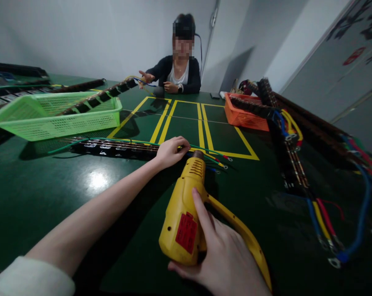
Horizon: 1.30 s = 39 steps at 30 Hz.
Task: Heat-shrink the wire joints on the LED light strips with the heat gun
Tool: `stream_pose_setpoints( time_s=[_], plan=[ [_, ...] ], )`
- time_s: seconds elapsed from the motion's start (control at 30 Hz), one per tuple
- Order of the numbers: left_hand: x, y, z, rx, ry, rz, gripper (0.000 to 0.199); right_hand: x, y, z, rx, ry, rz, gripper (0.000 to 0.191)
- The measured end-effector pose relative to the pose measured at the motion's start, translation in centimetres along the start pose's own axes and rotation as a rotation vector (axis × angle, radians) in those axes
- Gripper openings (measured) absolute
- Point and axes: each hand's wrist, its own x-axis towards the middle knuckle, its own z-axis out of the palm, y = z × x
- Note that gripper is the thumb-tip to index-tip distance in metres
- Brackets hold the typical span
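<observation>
My right hand (227, 257) grips a yellow heat gun (176, 197) with a red label, its metal nozzle pointing away from me at the wires. My left hand (173, 152) has its fingers curled round a wire harness (121, 150) lying across the table. This harness has a dark, shiny strip with copper-coloured lines, plus a long green wire (62, 149). Right of my left hand, its wire ends carry ring terminals (225, 166) with red, yellow and blue sleeves. The nozzle sits just in front of my left fingers; whether it touches the wires is hidden.
A green basket (71, 126) stands at left, an orange basket (246, 117) at back right, both with dark strips across them. More harnesses with coloured wires (323, 222) lie at right. Yellow tape marks the green table (127, 230). Opposite, a person (194, 78) handles wires.
</observation>
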Motion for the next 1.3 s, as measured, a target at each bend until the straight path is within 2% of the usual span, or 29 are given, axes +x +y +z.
stream_pose_setpoints(
  time_s=[0.13,0.33,0.5,0.6,0.8,0.97,1.07,1.3],
  plan=[
    [0.0,0.1,-0.1,-0.006,-0.004,-0.005,0.014,-0.5,0.8,-0.2,-0.002,0.019,-0.010,0.127],
    [-0.1,0.4,-0.3,-0.004,-0.006,-0.001,0.016,-1.6,2.1,-0.4,-0.087,0.123,0.053,0.126],
    [-0.1,0.3,-0.2,-0.002,-0.002,0.005,0.016,-2.3,1.9,-0.7,-0.151,0.125,0.152,0.124],
    [-0.1,0.3,-0.1,0.003,-0.005,-0.002,0.016,-2.4,1.9,-0.7,-0.174,0.116,0.145,0.122],
    [0.0,0.4,-0.1,0.014,-0.015,-0.021,0.016,-1.3,1.7,-0.3,-0.105,0.110,0.073,0.121],
    [0.0,0.1,0.1,0.027,-0.004,-0.002,0.016,0.2,0.2,-0.1,-0.037,0.011,0.074,0.126],
    [0.0,0.0,0.1,0.033,0.003,0.000,0.016,0.7,-0.4,-0.1,-0.005,-0.003,0.064,0.128],
    [-0.1,0.4,-0.2,0.006,-0.009,0.004,0.016,0.2,0.6,0.0,-0.007,0.030,0.073,0.130]
  ],
)
